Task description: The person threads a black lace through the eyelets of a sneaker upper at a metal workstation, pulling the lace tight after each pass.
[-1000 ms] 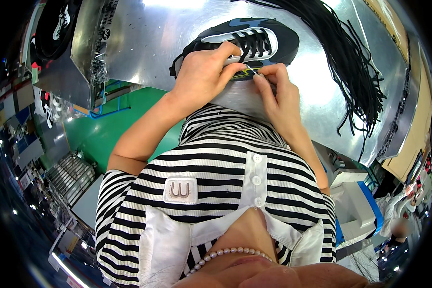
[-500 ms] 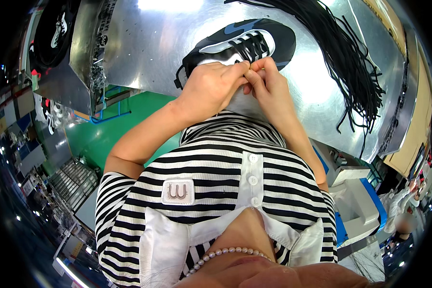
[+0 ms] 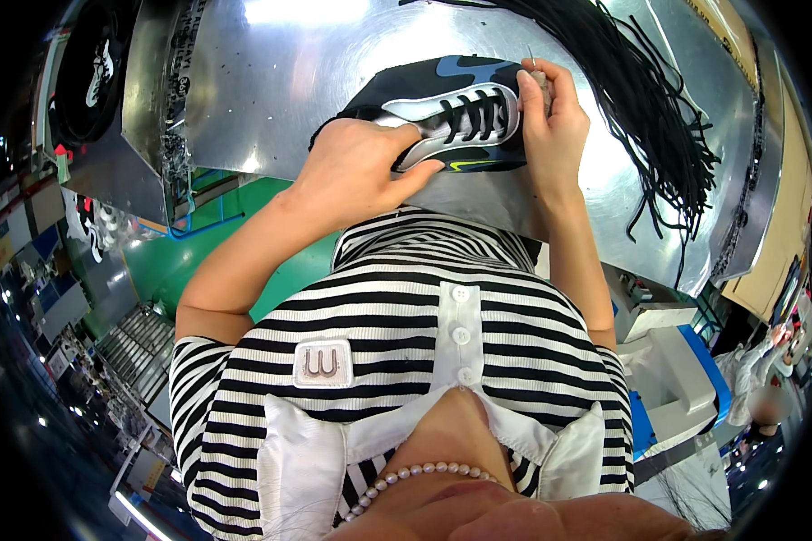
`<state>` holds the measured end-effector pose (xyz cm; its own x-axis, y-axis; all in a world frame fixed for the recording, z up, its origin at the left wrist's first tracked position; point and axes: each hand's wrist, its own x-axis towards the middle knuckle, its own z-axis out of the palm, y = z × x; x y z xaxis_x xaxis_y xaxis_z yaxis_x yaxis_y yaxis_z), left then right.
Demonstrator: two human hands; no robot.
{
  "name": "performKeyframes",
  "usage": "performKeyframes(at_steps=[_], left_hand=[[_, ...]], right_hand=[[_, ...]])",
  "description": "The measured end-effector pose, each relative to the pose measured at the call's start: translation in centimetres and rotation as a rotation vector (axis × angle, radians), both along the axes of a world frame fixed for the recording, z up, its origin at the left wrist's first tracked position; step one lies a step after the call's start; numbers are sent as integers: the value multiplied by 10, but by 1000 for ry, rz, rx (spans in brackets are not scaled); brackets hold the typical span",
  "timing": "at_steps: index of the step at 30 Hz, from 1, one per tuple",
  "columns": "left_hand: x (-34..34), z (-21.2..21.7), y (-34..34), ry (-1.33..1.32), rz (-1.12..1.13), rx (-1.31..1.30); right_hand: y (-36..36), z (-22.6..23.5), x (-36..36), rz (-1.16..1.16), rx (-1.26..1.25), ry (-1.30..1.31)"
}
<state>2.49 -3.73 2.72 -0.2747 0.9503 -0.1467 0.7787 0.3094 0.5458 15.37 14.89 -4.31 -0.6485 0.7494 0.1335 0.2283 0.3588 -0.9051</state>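
Note:
A black shoe upper (image 3: 406, 86) lies on the metal table, its toe end to the right. It has a blue side mark, a yellow-green one on the near side, and a pale lining round the opening. Black laces (image 3: 475, 117) cross its front in several rows. My left hand (image 3: 356, 171) grips the upper at the opening, thumb along the near edge, fingers partly hidden inside. At the toe end, my right hand (image 3: 555, 131) pinches a small tool (image 3: 540, 81) with a brownish body and a thin metal point; the fingers mostly cover it.
A thick bundle of loose black laces (image 3: 641, 117) spreads over the right part of the metal table (image 3: 253, 90). At the left, a metal-sided bin (image 3: 108, 176) holds another dark shoe part. A grey and blue machine (image 3: 677, 388) stands to my lower right.
My hands have parted from their pinch together over the laces. The left now grips the upper's opening; the right has moved to the toe with the small tool visible. The upper has turned.

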Motion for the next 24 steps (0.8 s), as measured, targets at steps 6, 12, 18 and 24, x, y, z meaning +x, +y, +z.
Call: performKeyframes(at_steps=[6, 12, 18, 24], left_hand=[[3, -4, 3, -68, 175, 179], [6, -11, 29, -303, 397, 438], [-4, -22, 42, -383, 439, 253], [-2, -23, 45, -378, 459, 226]], right_hand=[[5, 6, 4, 45, -248, 75], [-2, 5, 11, 50, -430, 162], [10, 13, 15, 113, -557, 134], [22, 17, 5, 122, -73, -32]])
